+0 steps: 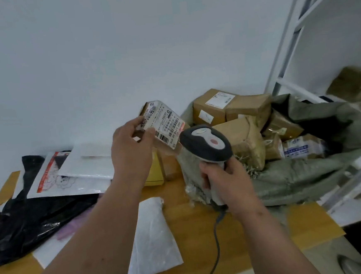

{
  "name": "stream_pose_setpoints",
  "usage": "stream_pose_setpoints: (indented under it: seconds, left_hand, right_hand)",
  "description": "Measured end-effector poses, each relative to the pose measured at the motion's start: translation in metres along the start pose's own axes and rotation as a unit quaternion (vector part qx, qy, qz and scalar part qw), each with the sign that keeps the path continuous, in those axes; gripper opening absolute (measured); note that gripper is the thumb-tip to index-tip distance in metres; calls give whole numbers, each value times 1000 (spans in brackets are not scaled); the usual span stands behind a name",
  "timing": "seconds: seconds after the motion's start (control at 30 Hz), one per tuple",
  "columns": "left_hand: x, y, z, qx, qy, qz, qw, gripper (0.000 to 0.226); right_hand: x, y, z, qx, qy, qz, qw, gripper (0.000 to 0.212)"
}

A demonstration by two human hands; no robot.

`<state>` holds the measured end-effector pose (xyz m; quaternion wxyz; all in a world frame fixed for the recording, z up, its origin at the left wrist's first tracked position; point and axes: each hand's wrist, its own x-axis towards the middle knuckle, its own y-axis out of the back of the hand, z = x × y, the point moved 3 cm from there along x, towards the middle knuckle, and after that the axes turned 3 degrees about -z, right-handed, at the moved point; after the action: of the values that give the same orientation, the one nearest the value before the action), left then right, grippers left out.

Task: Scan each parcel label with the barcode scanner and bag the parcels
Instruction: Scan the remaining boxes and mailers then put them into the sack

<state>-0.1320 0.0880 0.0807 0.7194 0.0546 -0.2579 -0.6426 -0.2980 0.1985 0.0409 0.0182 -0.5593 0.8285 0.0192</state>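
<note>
Head view, green sack (308, 176) holding boxes (229, 107)

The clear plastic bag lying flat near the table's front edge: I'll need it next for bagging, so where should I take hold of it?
Pinch the clear plastic bag at its narrow far end, near the scanner's cable, coming from above. It lies flat on the table, so there is no edge to get under; the far end looks bunched and slightly raised, likely the easiest to pinch.

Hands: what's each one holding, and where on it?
Left hand grips the small box by its left end, label facing the camera. Right hand is wrapped around the scanner handle, below the head.
</note>
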Motion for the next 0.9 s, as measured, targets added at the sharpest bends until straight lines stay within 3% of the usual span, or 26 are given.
stream_pose_setpoints:
  seconds: [0.1,0.2,0.33,0.47,0.7,0.8,0.9]
  left_hand:
    - [-7,-24,35,-25,-29,21,999,41]
    - [-11,-52,68,-58,-57,21,996,52]
    - [-20,-95,106,-61,-89,-31,994,80]
    - [-26,-139,129,34,-159,-78,984,80]
    - [-37,-211,157,119,-285,-141,941,58]
    - [-40,-237,159,184,-260,-213,924,64]
    - [-43,-255,146,334,-220,-321,858,65]
  right_hand:
    - [8,37,-10,39,33,52,997,6]
    - [15,72,-21,72,61,104,990,20]
    - [27,116,-30,127,80,176,973,7]
    - [37,152,-32,146,61,217,963,27]
    - [43,203,-18,163,35,258,952,23]
    - [44,216,-15,172,37,265,948,12]
    - [45,223,-10,170,28,266,948,10]
